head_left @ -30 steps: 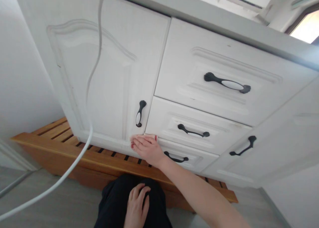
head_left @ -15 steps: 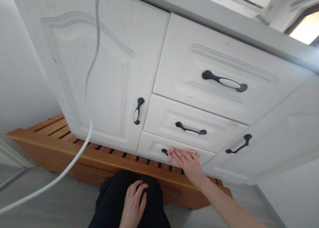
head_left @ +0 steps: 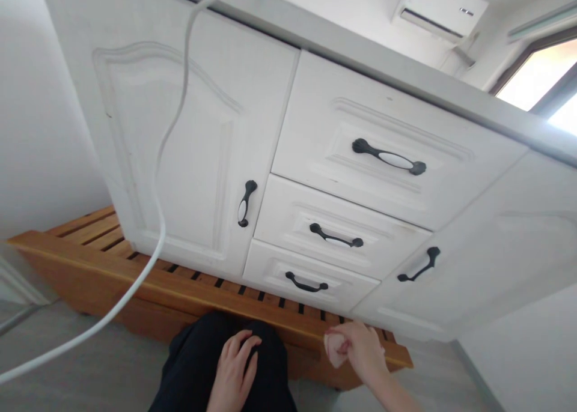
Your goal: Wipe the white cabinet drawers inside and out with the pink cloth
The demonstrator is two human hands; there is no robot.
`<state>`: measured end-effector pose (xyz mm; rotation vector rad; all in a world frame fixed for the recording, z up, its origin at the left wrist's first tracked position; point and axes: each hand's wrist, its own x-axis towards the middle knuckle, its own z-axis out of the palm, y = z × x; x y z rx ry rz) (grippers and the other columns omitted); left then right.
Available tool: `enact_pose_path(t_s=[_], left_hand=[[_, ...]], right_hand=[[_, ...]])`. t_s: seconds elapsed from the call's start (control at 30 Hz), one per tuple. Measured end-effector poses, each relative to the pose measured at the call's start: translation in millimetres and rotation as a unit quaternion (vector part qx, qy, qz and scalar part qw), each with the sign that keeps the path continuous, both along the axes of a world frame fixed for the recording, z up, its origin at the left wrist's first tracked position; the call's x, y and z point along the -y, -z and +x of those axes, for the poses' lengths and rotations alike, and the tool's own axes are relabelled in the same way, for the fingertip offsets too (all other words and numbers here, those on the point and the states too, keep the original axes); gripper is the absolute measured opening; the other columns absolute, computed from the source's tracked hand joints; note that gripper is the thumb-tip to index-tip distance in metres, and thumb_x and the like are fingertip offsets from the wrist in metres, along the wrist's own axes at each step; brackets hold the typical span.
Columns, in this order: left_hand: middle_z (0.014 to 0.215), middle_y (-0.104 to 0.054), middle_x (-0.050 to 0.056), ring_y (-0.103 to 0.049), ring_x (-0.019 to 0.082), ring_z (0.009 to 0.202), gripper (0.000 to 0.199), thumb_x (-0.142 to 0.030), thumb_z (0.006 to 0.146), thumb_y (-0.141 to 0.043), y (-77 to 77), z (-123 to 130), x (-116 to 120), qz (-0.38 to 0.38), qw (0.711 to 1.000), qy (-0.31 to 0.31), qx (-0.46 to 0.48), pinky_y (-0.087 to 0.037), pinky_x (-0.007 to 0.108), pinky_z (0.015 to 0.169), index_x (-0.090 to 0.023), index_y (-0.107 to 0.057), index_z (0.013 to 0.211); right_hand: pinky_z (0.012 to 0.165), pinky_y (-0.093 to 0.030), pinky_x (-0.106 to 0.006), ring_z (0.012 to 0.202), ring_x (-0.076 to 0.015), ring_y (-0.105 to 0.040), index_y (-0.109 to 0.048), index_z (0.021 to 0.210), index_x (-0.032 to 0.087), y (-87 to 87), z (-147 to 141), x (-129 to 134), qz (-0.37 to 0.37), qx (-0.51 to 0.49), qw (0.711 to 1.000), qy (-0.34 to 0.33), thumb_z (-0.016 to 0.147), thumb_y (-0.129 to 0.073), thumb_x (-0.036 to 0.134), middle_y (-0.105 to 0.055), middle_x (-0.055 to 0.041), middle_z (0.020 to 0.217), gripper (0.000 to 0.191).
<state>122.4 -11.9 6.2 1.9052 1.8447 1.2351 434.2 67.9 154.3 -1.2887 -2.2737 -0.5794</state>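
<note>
A pink cloth [head_left: 335, 348] is bunched in my right hand [head_left: 363, 351], whose fingers are closed round it over the front edge of the wooden slatted base [head_left: 216, 299]. My left hand [head_left: 235, 369] rests on my dark-trousered knees, fingers slightly bent and apart, holding nothing. Before me stands a white cabinet [head_left: 288, 112] with a column of three closed drawers. The bottom drawer's black handle [head_left: 306, 283] is uncovered, up and to the left of my right hand.
A white cable [head_left: 157, 178] hangs across the left cabinet door and runs down to the lower left. Cabinet doors with black handles flank the drawers. An air conditioner [head_left: 442, 9] and a window [head_left: 536, 69] are at the upper right.
My right hand has come off the bottom drawer with the cloth, moving down and to the right. The view has shifted slightly, while my left hand stays on my knees.
</note>
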Motion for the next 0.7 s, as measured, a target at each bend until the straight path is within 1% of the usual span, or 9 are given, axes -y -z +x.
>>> enact_pose_path(t_s=[0.1, 0.17, 0.23, 0.3, 0.37, 0.43, 0.57, 0.63, 0.7], left_hand=[[0.121, -0.061, 0.005, -0.059, 0.022, 0.115, 0.025, -0.029, 0.092, -0.052, -5.3, 1.4, 0.6, -0.007, 1.000, 0.001, 0.002, -0.055, 0.043, 0.098, -0.032, -0.064, 0.114], [0.121, -0.061, 0.005, -0.059, 0.022, 0.115, 0.026, -0.028, 0.093, -0.051, -8.6, 2.0, 1.1, -0.011, 1.000, 0.004, 0.003, -0.055, 0.044, 0.099, -0.031, -0.064, 0.114], [0.121, -0.061, 0.006, -0.059, 0.022, 0.114, 0.026, -0.028, 0.093, -0.050, -10.5, 1.6, 1.8, -0.013, 1.000, 0.006, 0.003, -0.055, 0.045, 0.098, -0.031, -0.064, 0.114], [0.121, -0.060, 0.006, -0.059, 0.022, 0.114, 0.026, -0.028, 0.093, -0.049, -11.1, -0.1, 2.3, -0.017, 1.000, 0.009, 0.003, -0.055, 0.045, 0.098, -0.031, -0.064, 0.114], [0.121, -0.060, 0.006, -0.059, 0.022, 0.114, 0.025, -0.028, 0.094, -0.049, -11.5, -2.4, 2.6, -0.020, 1.000, 0.012, 0.006, -0.054, 0.046, 0.098, -0.030, -0.063, 0.115], [0.121, -0.060, 0.007, -0.058, 0.023, 0.114, 0.025, -0.027, 0.094, -0.049, -12.6, -4.7, 2.5, -0.027, 1.000, 0.013, 0.011, -0.054, 0.046, 0.098, -0.030, -0.063, 0.114], [0.122, -0.059, 0.008, -0.058, 0.023, 0.116, 0.026, -0.027, 0.095, -0.047, -15.1, -7.9, 1.4, -0.042, 0.999, 0.014, 0.023, -0.053, 0.046, 0.099, -0.030, -0.063, 0.115], [0.122, -0.059, 0.007, -0.058, 0.023, 0.116, 0.025, -0.028, 0.094, -0.048, -14.9, -8.5, 0.3, -0.043, 0.999, 0.016, 0.026, -0.053, 0.045, 0.099, -0.030, -0.063, 0.115], [0.121, -0.059, 0.007, -0.058, 0.023, 0.115, 0.025, -0.028, 0.093, -0.050, -13.8, -8.1, -1.4, -0.040, 0.999, 0.015, 0.027, -0.053, 0.044, 0.098, -0.030, -0.063, 0.114]], right_hand=[[0.080, -0.046, -0.043, 0.094, -0.0223, -0.068, -0.066, 0.121, 0.052, -18.0, -66.0, 0.0, -0.027, 0.009, 0.996, -0.079, 0.082, -0.049, 0.013, -0.076, 0.0078, 0.112, 0.058], [0.088, -0.047, -0.041, 0.116, -0.0214, -0.061, -0.055, 0.139, 0.043, -40.3, -117.8, -10.7, -0.023, -0.001, 0.994, -0.109, 0.092, -0.046, 0.018, -0.062, 0.0098, 0.138, 0.054], [0.098, -0.044, -0.040, 0.129, -0.0194, -0.052, -0.047, 0.146, 0.035, -59.0, -163.6, -30.8, 0.032, -0.010, 0.988, -0.148, 0.099, -0.044, 0.024, -0.053, 0.0075, 0.148, 0.049], [0.104, -0.041, -0.040, 0.134, -0.0183, -0.047, -0.040, 0.150, 0.030, -62.7, -196.3, -55.8, 0.077, -0.006, 0.983, -0.168, 0.101, -0.044, 0.027, -0.051, 0.0034, 0.150, 0.049], [0.104, -0.040, -0.038, 0.137, -0.0166, -0.045, -0.036, 0.153, 0.028, -47.5, -214.9, -77.7, 0.092, 0.010, 0.980, -0.179, 0.101, -0.045, 0.024, -0.051, 0.0012, 0.150, 0.052], [0.103, -0.041, -0.034, 0.139, -0.0144, -0.043, -0.035, 0.153, 0.028, -19.7, -222.6, -90.3, 0.086, 0.033, 0.978, -0.189, 0.101, -0.046, 0.021, -0.050, 0.0013, 0.151, 0.054], [0.104, -0.042, -0.032, 0.139, -0.0122, -0.042, -0.044, 0.147, 0.026, 29.4, -220.1, -86.5, 0.078, 0.079, 0.969, -0.221, 0.101, -0.045, 0.021, -0.049, 0.0040, 0.152, 0.047], [0.103, -0.042, -0.032, 0.134, -0.0128, -0.047, -0.051, 0.142, 0.025, 36.3, -214.4, -77.9, 0.069, 0.080, 0.968, -0.228, 0.101, -0.045, 0.023, -0.054, 0.0044, 0.148, 0.041], [0.101, -0.042, -0.034, 0.129, -0.0148, -0.050, -0.054, 0.139, 0.024, 30.7, -206.7, -70.1, 0.054, 0.064, 0.974, -0.210, 0.101, -0.046, 0.025, -0.058, 0.0023, 0.144, 0.039]])
